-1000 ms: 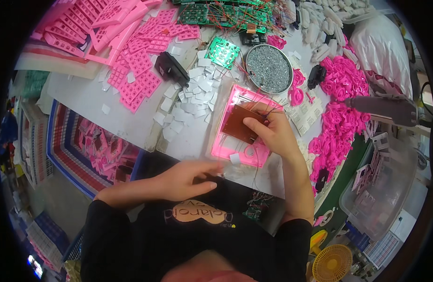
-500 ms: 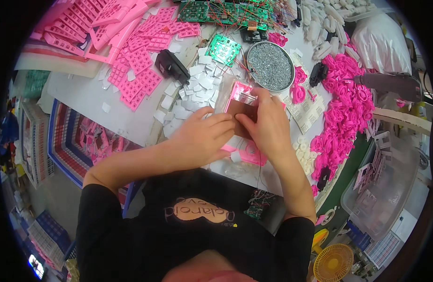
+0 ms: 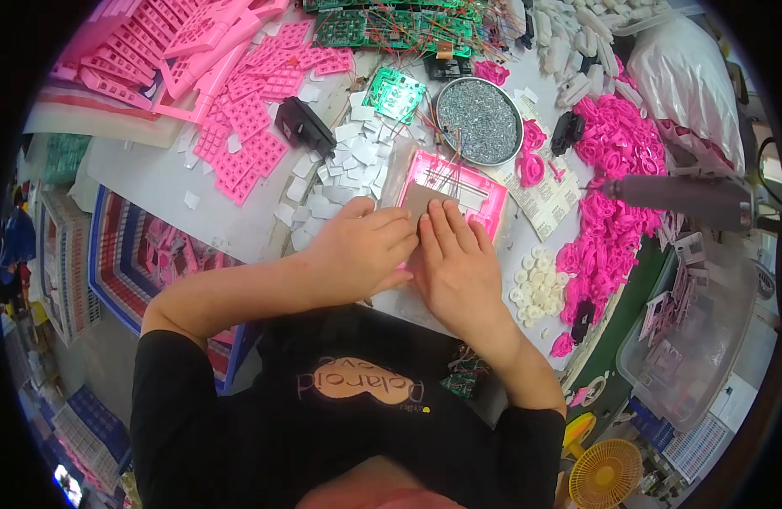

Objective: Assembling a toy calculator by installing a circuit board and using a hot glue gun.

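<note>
A pink plastic casing [image 3: 495, 200] lies in front of me with thin wires and metallic strips in its upper part. Over its near part sits a flat brown board [image 3: 422, 200]. My right hand [image 3: 460, 270] rests on the board's near edge, fingers stretched out and lying flat. At the casing's left side my left hand [image 3: 364, 253] is closed, its bent fingers gripping the casing's edge beside the board. Both hands hide the casing's near end.
Beyond the casing stands a round tin of small screws [image 3: 480, 121]. White paper pieces [image 3: 357, 157] and a green circuit board [image 3: 396, 94] lie to its left. Pink rings [image 3: 616, 212], white round parts [image 3: 539, 287] and a power screwdriver [image 3: 675, 199] are at right.
My right hand has come down and nearer, going from bent fingers around the brown board to flat fingers on it. More of the casing shows now. The left hand stays nearly in place.
</note>
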Motion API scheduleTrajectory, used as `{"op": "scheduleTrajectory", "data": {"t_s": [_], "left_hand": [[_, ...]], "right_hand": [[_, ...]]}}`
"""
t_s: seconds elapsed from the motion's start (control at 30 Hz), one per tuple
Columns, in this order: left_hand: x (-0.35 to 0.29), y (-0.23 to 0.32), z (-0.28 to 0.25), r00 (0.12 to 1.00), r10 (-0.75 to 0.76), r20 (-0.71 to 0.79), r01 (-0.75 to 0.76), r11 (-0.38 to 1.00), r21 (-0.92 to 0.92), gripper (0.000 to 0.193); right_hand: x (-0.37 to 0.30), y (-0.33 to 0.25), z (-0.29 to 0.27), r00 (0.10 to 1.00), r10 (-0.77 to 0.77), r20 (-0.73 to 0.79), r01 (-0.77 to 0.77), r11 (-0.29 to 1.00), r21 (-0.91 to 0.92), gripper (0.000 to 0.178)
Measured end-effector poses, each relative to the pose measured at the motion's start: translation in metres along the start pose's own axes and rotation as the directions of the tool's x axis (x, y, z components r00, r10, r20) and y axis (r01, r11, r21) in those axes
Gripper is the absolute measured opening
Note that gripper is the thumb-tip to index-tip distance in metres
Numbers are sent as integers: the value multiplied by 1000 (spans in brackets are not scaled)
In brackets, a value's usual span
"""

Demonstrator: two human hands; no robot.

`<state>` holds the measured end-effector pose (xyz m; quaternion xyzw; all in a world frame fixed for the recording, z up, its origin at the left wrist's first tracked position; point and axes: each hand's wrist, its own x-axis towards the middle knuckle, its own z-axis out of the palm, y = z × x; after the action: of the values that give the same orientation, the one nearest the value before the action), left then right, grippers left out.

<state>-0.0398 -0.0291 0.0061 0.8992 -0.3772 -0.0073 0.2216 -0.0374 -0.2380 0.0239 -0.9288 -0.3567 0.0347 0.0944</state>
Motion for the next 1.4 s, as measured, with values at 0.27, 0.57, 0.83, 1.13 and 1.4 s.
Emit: {"op": "scheduleTrajectory", "data": {"t_s": [0.27,0.57,0.83,1.13,1.4], "left_hand": [[89,-53,-37,998,-16,68,30,978,-205,25],[215,-94,7,939,-84,333,-71,902,426,11],[209,-112,1,997,-49,-60,64,954,293,14],[80,-34,-12,950,-1,-313,-104,943,-317,8],[35,-3,7,919,-103,-381,-66,912,-404,16]], "right_hand": [[8,-1,0,1000,-10,-8,9,994,-106,53],[12,3,-5,997,-17,-78,14,999,-43,45],[21,49,-34,970,-15,-243,107,922,372,29],[32,192,-124,438,591,-677,350,582,734,32],[53,68,-78,837,237,-493,498,42,866,47]]}}
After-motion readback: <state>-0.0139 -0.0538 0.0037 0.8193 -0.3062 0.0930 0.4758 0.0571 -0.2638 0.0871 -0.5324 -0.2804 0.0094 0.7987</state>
